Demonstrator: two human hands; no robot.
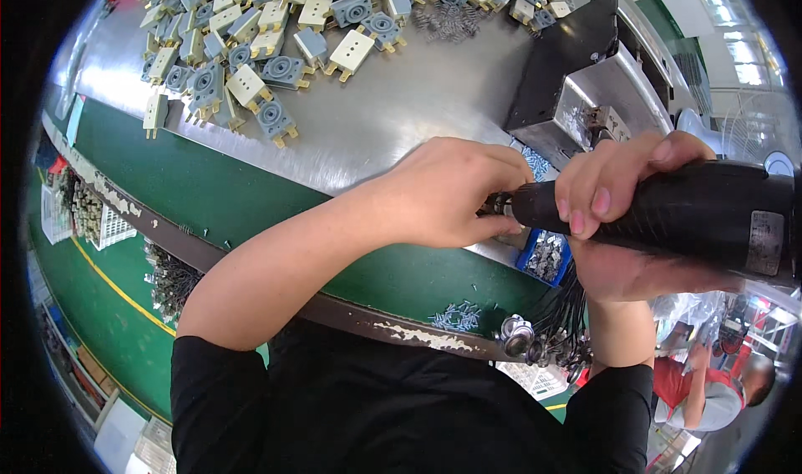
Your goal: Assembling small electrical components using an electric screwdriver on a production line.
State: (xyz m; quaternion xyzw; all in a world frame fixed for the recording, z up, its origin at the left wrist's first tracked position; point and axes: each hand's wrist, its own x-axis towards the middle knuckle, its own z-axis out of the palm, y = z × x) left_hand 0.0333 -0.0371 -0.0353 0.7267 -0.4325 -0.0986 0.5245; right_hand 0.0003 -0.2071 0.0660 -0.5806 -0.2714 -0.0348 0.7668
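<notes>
My right hand is wrapped round the black body of a power screwdriver, which lies almost level with its nose pointing left. At that nose my left hand is closed, thumb and fingers pinching a small dark piece against the tip. Most of the piece is hidden by the fingers, so its kind cannot be made out. Just behind the nose, small bluish screws lie on the metal tabletop. Below the tool stands a blue tray of small metal parts.
Grey and cream blocks with brass prongs are heaped at the far left, beside a pile of springs. A dark metal box stands far right. Loose screws and black cables lie near me. Another person is at right.
</notes>
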